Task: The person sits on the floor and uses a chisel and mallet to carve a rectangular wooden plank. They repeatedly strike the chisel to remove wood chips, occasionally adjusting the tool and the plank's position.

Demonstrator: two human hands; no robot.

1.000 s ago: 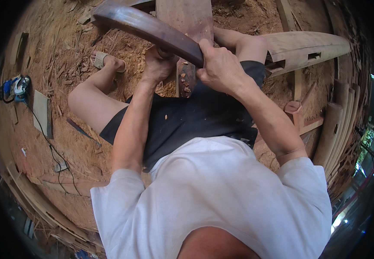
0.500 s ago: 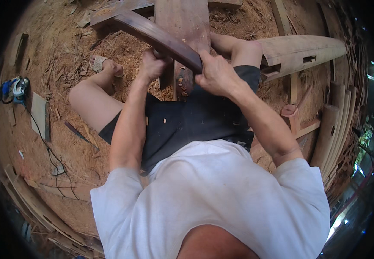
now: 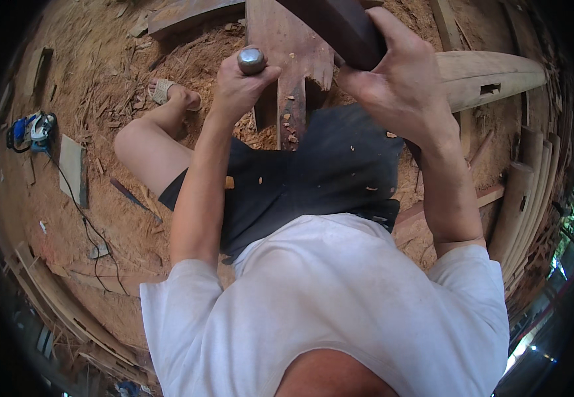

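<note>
We see a brown board point(image 3: 279, 36) lying ahead, its near end notched. Over its right side slants a dark wooden bar point(image 3: 343, 30); the right hand point(image 3: 403, 83) closes around its near end. By the board's left edge, the left hand point(image 3: 233, 89) wraps a metal-capped handle point(image 3: 252, 59), whose lower part seems hidden.
</note>
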